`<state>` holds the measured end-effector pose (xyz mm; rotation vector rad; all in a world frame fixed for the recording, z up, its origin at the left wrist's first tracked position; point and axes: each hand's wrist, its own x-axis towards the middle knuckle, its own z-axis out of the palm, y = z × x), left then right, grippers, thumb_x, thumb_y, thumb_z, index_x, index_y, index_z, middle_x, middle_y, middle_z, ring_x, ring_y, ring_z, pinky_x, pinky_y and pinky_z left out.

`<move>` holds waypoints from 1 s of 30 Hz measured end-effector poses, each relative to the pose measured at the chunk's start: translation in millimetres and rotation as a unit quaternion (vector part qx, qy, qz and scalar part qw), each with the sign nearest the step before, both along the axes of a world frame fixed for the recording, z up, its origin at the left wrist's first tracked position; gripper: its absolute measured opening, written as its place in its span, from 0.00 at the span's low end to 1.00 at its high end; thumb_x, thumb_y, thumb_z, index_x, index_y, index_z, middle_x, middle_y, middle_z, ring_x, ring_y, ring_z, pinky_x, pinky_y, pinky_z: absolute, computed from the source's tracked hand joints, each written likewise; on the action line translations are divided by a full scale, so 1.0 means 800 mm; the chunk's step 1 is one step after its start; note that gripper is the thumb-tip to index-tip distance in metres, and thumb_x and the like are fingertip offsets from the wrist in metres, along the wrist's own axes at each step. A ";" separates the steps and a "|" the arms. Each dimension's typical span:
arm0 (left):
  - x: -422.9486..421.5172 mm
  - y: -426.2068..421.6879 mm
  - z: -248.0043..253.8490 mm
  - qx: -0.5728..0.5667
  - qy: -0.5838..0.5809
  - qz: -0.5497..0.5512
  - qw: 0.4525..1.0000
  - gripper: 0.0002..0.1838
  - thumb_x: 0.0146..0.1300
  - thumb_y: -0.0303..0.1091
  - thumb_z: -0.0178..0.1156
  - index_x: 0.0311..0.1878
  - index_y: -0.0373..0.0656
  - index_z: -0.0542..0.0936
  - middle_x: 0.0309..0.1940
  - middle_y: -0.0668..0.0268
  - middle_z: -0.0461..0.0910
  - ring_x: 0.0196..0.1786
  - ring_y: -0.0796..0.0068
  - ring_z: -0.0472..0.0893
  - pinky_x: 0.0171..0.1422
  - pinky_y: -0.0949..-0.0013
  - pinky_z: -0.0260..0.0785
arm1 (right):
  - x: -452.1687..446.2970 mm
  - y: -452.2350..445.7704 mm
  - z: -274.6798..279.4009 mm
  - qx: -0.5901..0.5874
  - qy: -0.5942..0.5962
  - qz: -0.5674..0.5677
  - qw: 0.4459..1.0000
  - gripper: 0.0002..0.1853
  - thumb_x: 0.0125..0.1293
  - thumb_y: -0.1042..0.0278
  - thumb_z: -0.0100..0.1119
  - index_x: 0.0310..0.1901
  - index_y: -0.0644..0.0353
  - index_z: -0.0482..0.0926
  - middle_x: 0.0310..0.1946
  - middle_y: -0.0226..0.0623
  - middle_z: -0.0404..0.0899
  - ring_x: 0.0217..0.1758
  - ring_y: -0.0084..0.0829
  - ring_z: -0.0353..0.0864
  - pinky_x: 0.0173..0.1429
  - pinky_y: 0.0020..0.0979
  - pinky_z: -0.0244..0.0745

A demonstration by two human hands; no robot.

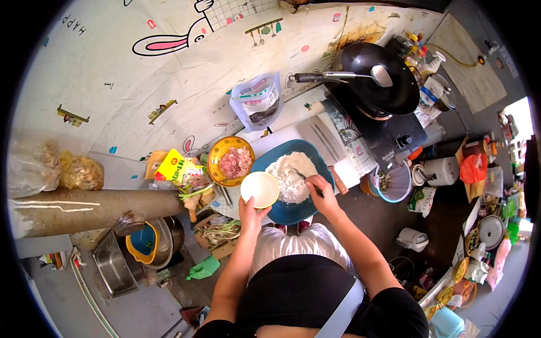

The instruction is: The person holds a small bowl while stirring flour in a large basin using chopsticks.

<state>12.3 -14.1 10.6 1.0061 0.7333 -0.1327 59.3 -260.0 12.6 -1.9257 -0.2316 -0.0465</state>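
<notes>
The basin (282,213) is teal, the flour (293,172) white, the small bowl (260,190) cream with a yellow-green rim, the meat bowl (216,160) orange-yellow, the wok (360,56) black; cartoon rabbits pattern the pale wall covering (135,96).

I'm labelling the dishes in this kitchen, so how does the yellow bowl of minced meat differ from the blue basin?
The yellow bowl is round and smaller; the blue basin is wider and longer. The bowl holds pink minced meat, while the basin holds white powder. No hand touches the bowl, but over the basin the right hand holds a utensil dipping into the powder. Both are uncovered.
</notes>
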 end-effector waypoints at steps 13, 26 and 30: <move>-0.001 0.000 -0.004 0.013 0.005 0.004 1.000 0.26 0.75 0.40 0.51 0.72 0.49 0.59 0.64 0.54 0.72 0.60 0.53 0.81 0.52 0.46 0.83 | -0.006 0.029 0.016 0.005 0.012 0.021 1.000 0.07 0.72 0.71 0.58 0.45 0.65 0.80 0.42 0.50 0.80 0.47 0.52 0.81 0.52 0.42 0.76; -0.010 0.009 -0.003 0.001 -0.001 0.007 1.000 0.27 0.74 0.41 0.53 0.72 0.50 0.58 0.66 0.55 0.70 0.61 0.53 0.80 0.52 0.46 0.84 | 0.037 0.004 -0.008 -0.030 -0.030 -0.041 0.998 0.06 0.71 0.73 0.58 0.43 0.67 0.81 0.41 0.50 0.81 0.45 0.53 0.81 0.50 0.41 0.76; -0.011 0.007 0.001 0.004 0.001 0.007 1.000 0.26 0.74 0.41 0.53 0.71 0.50 0.58 0.65 0.55 0.71 0.61 0.53 0.80 0.52 0.46 0.84 | 0.026 0.014 0.002 -0.009 -0.002 0.028 1.000 0.07 0.72 0.71 0.58 0.44 0.66 0.81 0.41 0.49 0.81 0.45 0.53 0.81 0.50 0.40 0.76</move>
